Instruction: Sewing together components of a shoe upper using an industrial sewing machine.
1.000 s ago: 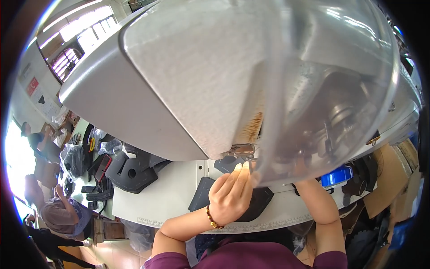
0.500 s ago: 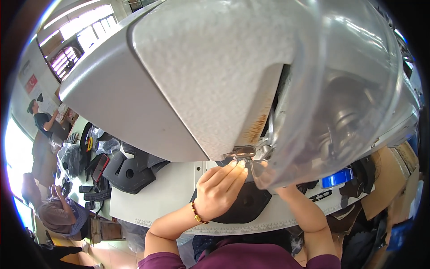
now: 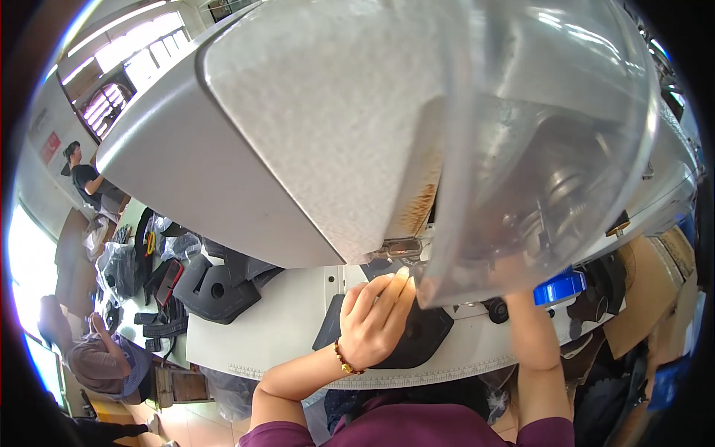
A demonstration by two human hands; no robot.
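A big grey sewing machine (image 3: 320, 127) fills the upper view, with a clear plastic shield (image 3: 454, 246) across its right part. Beneath its metal presser area (image 3: 402, 249), a black moulded panel (image 3: 421, 339) lies on the white table. My left hand (image 3: 376, 316), wearing a beaded bracelet, is over this panel. Its fingers stretch forward, tips close to the metal parts; the thumb is hidden. My right forearm (image 3: 535, 339) reaches up behind the shield. There my right hand (image 3: 512, 272) shows only faintly through the plastic, its fingers too blurred to read.
Similar black moulded panels (image 3: 216, 289) and a phone-like red-edged object (image 3: 170, 281) lie at the left. A blue object (image 3: 560, 287) sits right of my right arm, near cardboard (image 3: 644, 298). Two people (image 3: 104, 354) are at the far left.
My right hand has moved right and farther up behind the shield. My left hand has shifted slightly right, uncovering more of the panel's left side. The view has shifted a little.
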